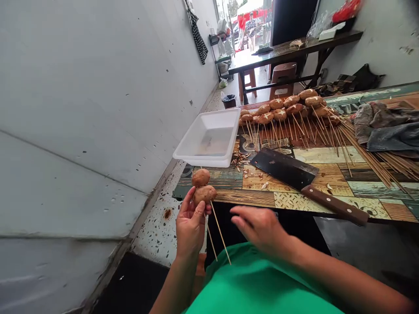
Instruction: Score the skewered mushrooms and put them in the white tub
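Note:
My left hand (191, 220) is closed around a mushroom skewer, just in front of the table's edge. Two brown mushroom caps (204, 194) sit one behind the other on it, and two thin wooden sticks (220, 231) run down from them towards my lap. To the right, my right hand (260, 222) hovers above my lap with nothing visible in it, its fingers stretched towards the skewer and the thumb apart. A cleaver (284, 168) with a brown wooden handle lies on the table beyond it. Behind the skewer stands a white plastic tub (209, 152).
Finished mushroom skewers (281, 111), caps cut with star shapes, are piled along the table's far side. Loose sticks (369, 152) and a grey cloth (393, 126) lie at the right. Mushroom trimmings (240, 160) litter the tabletop (330, 155). A wall (98, 109) rises close on my left.

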Demonstrator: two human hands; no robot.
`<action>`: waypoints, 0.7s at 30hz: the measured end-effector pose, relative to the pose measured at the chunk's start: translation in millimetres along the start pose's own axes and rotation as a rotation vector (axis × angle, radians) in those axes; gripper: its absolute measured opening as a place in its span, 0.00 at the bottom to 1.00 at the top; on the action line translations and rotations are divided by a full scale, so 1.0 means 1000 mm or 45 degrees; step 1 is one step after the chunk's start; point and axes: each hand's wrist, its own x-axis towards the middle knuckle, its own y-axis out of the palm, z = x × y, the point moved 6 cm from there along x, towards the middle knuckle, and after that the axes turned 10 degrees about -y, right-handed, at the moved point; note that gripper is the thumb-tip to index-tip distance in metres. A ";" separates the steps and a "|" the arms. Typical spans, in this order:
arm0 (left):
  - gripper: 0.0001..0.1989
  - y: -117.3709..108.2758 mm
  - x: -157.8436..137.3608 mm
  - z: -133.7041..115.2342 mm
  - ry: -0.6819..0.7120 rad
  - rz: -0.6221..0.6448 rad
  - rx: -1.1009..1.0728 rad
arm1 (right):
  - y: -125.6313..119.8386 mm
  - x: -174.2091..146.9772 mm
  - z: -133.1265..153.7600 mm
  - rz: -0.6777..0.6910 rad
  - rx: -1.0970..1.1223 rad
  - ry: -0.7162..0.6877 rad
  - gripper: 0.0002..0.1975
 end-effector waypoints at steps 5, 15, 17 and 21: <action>0.31 0.013 -0.004 0.000 -0.064 0.164 0.159 | -0.090 -0.016 -0.053 -0.070 -0.734 0.405 0.22; 0.34 0.095 0.012 0.017 -0.181 0.451 0.213 | -0.129 -0.044 -0.086 0.298 -1.147 0.650 0.30; 0.34 0.098 0.013 0.016 -0.166 0.443 0.193 | -0.140 -0.051 -0.080 0.247 -1.161 0.645 0.28; 0.33 0.111 0.013 0.023 -0.176 0.435 0.149 | -0.170 -0.092 -0.067 0.041 -1.115 0.608 0.22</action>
